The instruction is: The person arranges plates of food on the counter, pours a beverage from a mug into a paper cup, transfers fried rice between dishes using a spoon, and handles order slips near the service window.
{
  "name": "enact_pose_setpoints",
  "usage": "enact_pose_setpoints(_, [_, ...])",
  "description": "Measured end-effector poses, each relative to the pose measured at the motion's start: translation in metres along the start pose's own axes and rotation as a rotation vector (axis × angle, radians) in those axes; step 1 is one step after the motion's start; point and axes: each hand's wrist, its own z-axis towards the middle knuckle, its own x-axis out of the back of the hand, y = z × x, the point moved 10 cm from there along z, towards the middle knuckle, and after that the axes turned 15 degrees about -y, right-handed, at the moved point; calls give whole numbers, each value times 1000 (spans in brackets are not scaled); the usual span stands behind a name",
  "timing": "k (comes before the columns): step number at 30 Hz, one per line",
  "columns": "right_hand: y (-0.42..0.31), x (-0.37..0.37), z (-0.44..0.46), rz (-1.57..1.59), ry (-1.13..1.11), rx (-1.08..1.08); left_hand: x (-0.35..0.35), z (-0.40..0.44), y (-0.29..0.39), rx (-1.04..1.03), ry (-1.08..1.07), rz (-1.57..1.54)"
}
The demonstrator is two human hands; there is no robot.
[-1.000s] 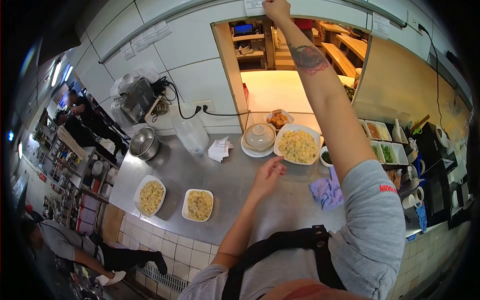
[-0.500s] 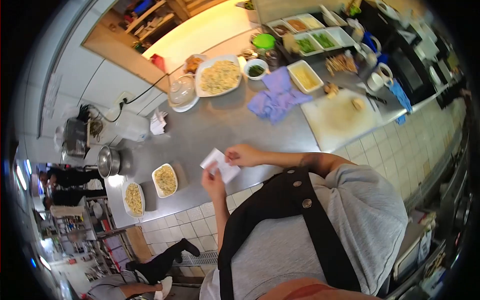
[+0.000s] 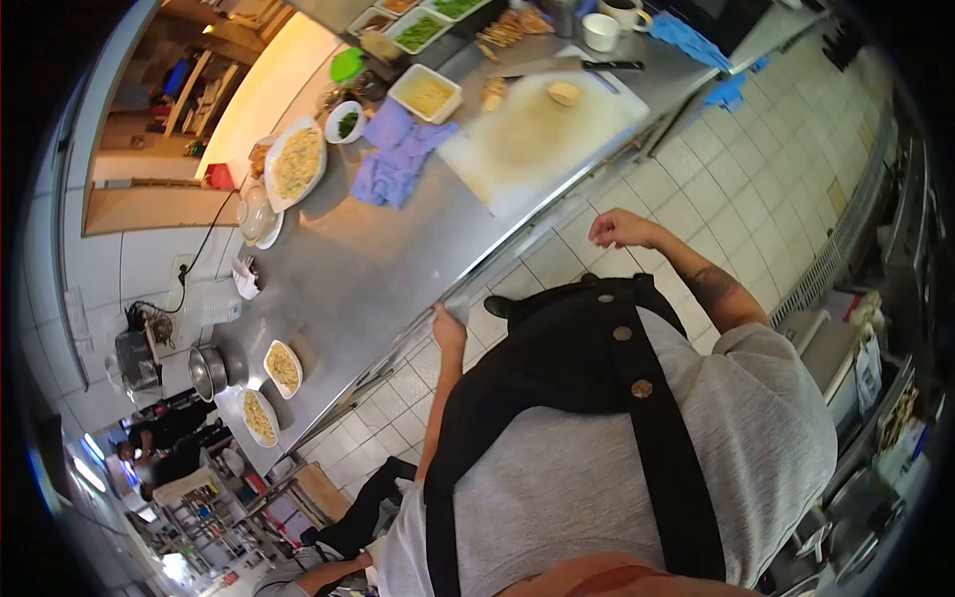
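My left hand is closed on a white slip of paper, close to the front edge of the steel counter. Part of the slip is hidden by the fingers. Out over the tiled floor, my right hand hangs apart from the counter with loosely bent fingers and nothing visible in them. The white cutting board is the nearest thing to it, bearing a pale round piece of food and a knife. Two small white dishes of food, one beside the other, stand at the counter's left end.
Along the back are a large white food dish, a purple cloth, a white tub of yellow shreds and a bowl of chopped greens. Metal bowls sit at the left. Another person is at lower left.
My hands have parted: the right left the paper and moved out over the floor; the left lowered the paper to the counter's front edge. My view turned, shifting the counter leftward.
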Motion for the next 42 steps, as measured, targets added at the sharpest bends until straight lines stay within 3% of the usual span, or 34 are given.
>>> enact_pose_setpoints(4, [64,48,-22,255,200,-6,-21,38,21,-26,-118,98])
enact_pose_setpoints(7, [79,73,-33,375,391,-12,-25,28,77,-262,-254,82])
enact_pose_setpoints(11, [109,102,-14,686,556,78,-45,0,121,-269,-402,43])
enact_pose_setpoints(17, [101,114,11,1075,482,367,-47,-31,117,-205,-403,-18])
enact_pose_setpoints(22, [110,119,3,1025,575,327,-32,-27,124,-280,-263,26])
enact_pose_setpoints(26, [123,115,-29,1009,716,243,-40,-16,120,-214,-326,33])
enact_pose_setpoints(28, [123,108,-49,942,706,246,-42,-8,118,-189,-358,5])
enact_pose_setpoints(30, [115,105,-65,684,680,203,-49,9,113,-242,-308,42])
enact_pose_setpoints(33, [28,84,-101,345,773,387,-47,19,94,-184,-241,62])
enact_pose_setpoints(35, [-39,64,-105,125,808,378,-33,15,85,-167,-225,77])
enact_pose_setpoints(37, [-115,44,-78,-43,783,426,-14,-5,78,-205,-236,122])
enact_pose_setpoints(42, [-318,-51,34,-726,651,749,30,-59,-20,-169,-106,-214])
